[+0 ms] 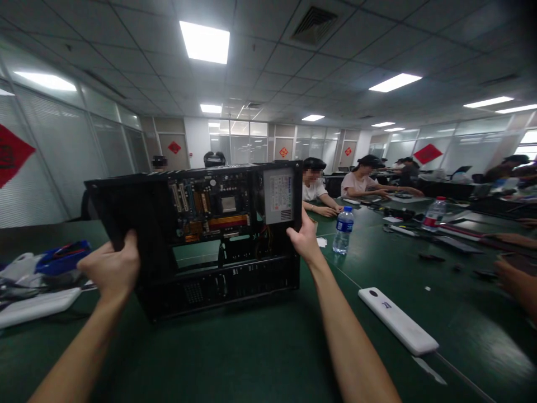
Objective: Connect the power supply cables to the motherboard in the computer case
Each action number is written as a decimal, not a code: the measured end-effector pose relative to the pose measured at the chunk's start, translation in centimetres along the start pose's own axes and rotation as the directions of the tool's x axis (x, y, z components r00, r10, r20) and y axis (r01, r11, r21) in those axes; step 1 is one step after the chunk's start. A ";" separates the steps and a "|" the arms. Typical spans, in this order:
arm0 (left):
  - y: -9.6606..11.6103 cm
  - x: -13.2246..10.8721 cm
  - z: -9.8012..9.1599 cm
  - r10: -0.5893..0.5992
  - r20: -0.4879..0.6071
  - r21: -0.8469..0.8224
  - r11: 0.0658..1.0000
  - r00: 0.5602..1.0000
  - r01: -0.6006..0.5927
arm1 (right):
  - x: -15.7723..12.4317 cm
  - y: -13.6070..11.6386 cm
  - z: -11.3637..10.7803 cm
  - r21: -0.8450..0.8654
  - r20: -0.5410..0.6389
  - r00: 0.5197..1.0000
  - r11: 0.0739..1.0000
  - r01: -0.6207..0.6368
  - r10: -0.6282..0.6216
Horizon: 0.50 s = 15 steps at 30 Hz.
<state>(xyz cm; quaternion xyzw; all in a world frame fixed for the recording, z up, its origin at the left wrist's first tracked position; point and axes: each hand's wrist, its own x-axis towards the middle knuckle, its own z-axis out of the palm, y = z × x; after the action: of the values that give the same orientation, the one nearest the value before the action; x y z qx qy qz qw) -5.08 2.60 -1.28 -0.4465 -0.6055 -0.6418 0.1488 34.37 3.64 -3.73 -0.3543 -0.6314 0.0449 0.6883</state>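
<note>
A black open computer case [235, 280] stands on the green table [251, 358] in front of me, its motherboard [210, 210] and grey power supply [277, 196] showing inside. My left hand [112, 267] grips the case's left edge, fingers wrapped round it. My right hand [304, 238] holds the case's right edge at mid height, fingers curled behind the frame. The case leans slightly, its left side higher.
A white flat device [396, 320] lies to the right of my right arm. A water bottle [343, 229] stands behind it. White and blue items [59, 260] sit at the left. Several people work along the far right side of the table; another person's hand [518, 280] is at the right edge.
</note>
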 end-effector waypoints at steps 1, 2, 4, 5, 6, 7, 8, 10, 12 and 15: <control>-0.2 -0.4 0.4 0.021 0.009 -0.002 1.000 1.000 -0.021 | -0.2 0.6 0.0 -0.008 -0.001 1.000 1.000 0.000 0.000; -0.3 -0.7 0.8 0.030 0.023 -0.008 1.000 0.999 -0.030 | -0.4 1.0 0.1 -0.014 -0.003 1.000 1.000 -0.003 0.003; -0.8 -1.1 1.4 0.028 0.059 -0.024 0.999 0.998 -0.026 | -0.9 1.6 0.3 -0.030 -0.007 1.000 0.999 -0.012 0.012; -1.0 -1.1 1.6 0.020 0.075 -0.027 0.999 0.997 -0.018 | -1.2 1.8 0.4 -0.043 -0.011 1.000 0.999 -0.019 0.019; -1.3 -1.2 1.8 0.012 0.087 -0.027 1.000 0.996 -0.010 | -1.4 2.0 0.4 -0.058 -0.017 0.999 0.998 -0.028 0.027; -1.4 -1.2 1.9 0.007 0.098 -0.025 1.000 0.995 -0.004 | -1.7 2.1 0.4 -0.074 -0.021 0.999 0.997 -0.038 0.037; -1.5 -1.3 2.0 0.003 0.105 -0.024 1.000 0.994 -0.001 | -2.0 2.3 0.2 -0.089 -0.029 0.999 0.995 -0.046 0.044; -1.4 -1.6 2.1 0.002 0.111 -0.024 1.000 0.994 0.001 | -2.5 2.7 -0.3 -0.109 -0.044 0.998 0.992 -0.058 0.053; -1.2 -2.1 2.0 0.000 0.119 -0.038 0.999 0.993 0.004 | -3.0 3.0 -1.2 -0.114 -0.050 0.997 0.991 -0.064 0.059; -0.7 -3.1 1.8 0.019 0.143 -0.067 0.998 0.990 -0.010 | -3.8 3.5 -2.5 -0.107 -0.059 0.995 0.991 -0.083 0.077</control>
<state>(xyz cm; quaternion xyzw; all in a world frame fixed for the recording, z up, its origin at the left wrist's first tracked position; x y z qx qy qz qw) -3.14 3.34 -4.30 -0.5005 -0.5899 -0.6266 0.0946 37.17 3.25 -8.67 -0.4177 -0.5991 0.0278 0.6825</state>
